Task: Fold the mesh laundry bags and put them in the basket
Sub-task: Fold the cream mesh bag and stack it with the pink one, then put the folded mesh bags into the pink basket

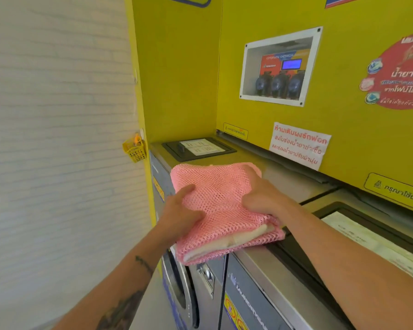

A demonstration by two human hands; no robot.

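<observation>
Fingers of left hand (180, 211) curled over near-left edge of bag (221, 210), index finger stretched out on top of the mesh, thumb side pinching the fold. Fingers of right hand (260, 196) bent and pressing down on right side of bag, tips partly tucked under a mesh layer; full clamp or just pressing: cannot tell. Pink mesh, folded into a thick rectangle, white lining showing at near edge. Lying on top of left washer (200, 277), near corner hanging over the front edge above the door. Black detergent lid (198, 148) far of bag, apart from it. Second washer (296, 282) to the right, touching the first. Yellow panel (343, 115) behind, white notice (299, 145) stuck on it. Small yellow holder (134, 152) on the left wall edge, far-left of bag.
</observation>
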